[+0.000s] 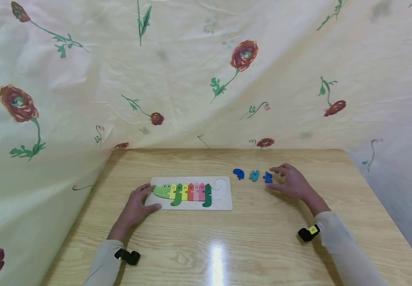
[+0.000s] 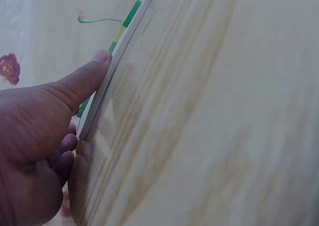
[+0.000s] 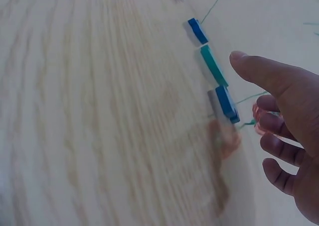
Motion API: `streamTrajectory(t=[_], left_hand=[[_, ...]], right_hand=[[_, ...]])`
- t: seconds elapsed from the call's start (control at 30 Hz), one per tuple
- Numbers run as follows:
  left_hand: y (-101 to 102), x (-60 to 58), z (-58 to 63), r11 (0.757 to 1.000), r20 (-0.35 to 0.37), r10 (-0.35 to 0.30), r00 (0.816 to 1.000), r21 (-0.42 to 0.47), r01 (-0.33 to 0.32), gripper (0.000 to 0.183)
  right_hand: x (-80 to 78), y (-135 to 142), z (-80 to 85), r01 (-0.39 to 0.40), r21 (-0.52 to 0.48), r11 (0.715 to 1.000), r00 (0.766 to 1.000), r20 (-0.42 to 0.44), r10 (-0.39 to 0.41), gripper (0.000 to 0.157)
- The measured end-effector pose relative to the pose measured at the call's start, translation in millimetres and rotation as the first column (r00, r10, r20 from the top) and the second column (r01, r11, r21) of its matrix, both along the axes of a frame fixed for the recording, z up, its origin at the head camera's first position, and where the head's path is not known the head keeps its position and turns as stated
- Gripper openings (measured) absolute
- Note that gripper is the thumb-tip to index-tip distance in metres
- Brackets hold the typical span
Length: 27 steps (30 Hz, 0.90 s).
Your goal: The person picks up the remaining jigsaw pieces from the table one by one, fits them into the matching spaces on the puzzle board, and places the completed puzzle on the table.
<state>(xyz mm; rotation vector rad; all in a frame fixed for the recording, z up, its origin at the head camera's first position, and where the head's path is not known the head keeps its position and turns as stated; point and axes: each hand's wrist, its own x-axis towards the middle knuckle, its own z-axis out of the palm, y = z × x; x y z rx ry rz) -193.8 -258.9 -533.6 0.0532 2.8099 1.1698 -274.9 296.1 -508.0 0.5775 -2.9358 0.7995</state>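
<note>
A pale wooden crocodile puzzle board lies on the table, its colored pieces running from a green head to a dark green leg piece. My left hand grips the board's left end, the thumb along its front part and the fingers at the far corner. Right of the board, a blue piece stands between the parted thumb and forefinger of my right hand. Those fingers look apart from the piece in the right wrist view, and the other fingers are loosely bent.
Beside that piece, a teal piece and a rounded dark blue piece form a row on the wooden table. A tail outline is drawn at the board's right end. Flowered cloth hangs behind the table and at its sides.
</note>
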Motion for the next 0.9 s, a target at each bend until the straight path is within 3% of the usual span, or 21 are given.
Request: streamTrajectory(t=[0.9], left_hand=[[1.3, 1.0, 1.5, 1.000, -0.007, -0.001, 1.000, -0.001, 0.001, 0.085]], right_hand=[[-8.7, 3.1, -6.6, -0.006, 0.004, 1.000, 0.996, 0.088, 0.006, 0.069]])
